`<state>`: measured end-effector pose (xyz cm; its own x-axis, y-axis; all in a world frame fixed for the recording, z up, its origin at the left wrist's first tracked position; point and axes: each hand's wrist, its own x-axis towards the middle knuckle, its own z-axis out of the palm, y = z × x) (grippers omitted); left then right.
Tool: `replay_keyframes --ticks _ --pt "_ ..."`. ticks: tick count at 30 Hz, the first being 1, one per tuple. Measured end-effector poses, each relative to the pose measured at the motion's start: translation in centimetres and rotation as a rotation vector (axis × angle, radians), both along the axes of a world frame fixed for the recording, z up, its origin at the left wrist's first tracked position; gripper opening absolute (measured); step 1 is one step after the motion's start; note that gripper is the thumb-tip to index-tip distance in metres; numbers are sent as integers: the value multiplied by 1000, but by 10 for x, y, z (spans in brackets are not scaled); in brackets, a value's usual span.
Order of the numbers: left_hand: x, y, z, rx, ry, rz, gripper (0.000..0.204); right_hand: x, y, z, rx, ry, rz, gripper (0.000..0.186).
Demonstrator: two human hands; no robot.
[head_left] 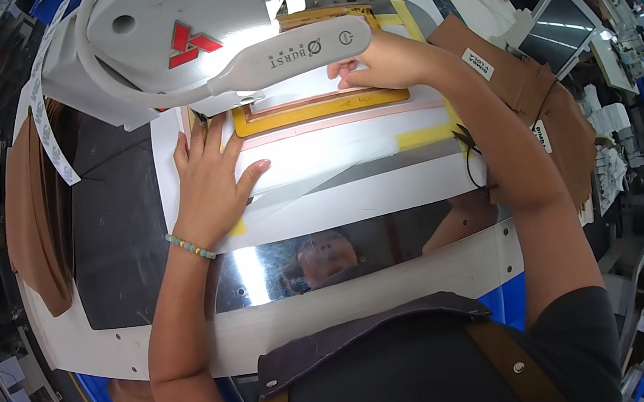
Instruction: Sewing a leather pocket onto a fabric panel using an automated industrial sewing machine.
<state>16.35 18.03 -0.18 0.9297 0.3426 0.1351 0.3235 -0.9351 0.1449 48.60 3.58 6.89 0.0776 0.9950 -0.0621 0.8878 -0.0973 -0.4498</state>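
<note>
My left hand [209, 173] lies with spread fingers on the white template sheet [321, 192], its fingertips by the left end of a yellow frame [323, 109]. A beaded bracelet circles that wrist. Over the right part of the frame, my right hand [383, 61] has its fingers curled in, thumb close to the index finger. The grey lamp head [296, 55] hides part of this hand, and I cannot make out what its fingers hold. White material [298, 89] shows inside the frame, under the sewing machine head [172, 34].
Brown cut pieces are stacked at the left [38, 225], and more brown pieces [551, 109] with white labels lie at the right. Black-handled snips [467, 145] rest beside my right forearm. A shiny metal plate [332, 259] borders the near table edge. A screen [563, 29] stands at far right.
</note>
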Motion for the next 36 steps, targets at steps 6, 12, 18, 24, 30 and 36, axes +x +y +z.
replay_keyframes --ticks 6,12,18,24,30,36 --pt "2 -5 0 9 -20 22 72 -19 33 -18 -131 297 -98 26" --pt "3 -4 0 -7 -57 13 70 -64 69 -25 51 207 94 25" --pt "3 -4 0 -34 -72 18 67 -34 67 -13 -235 110 126 24" --pt "2 -4 0 10 -35 20 68 -11 39 -14 -214 183 -44 27" --pt "2 -4 1 13 -36 19 68 -19 33 -23 -12 268 -178 31" --pt "1 -5 2 24 -21 27 70 27 9 8 -229 176 -51 16"
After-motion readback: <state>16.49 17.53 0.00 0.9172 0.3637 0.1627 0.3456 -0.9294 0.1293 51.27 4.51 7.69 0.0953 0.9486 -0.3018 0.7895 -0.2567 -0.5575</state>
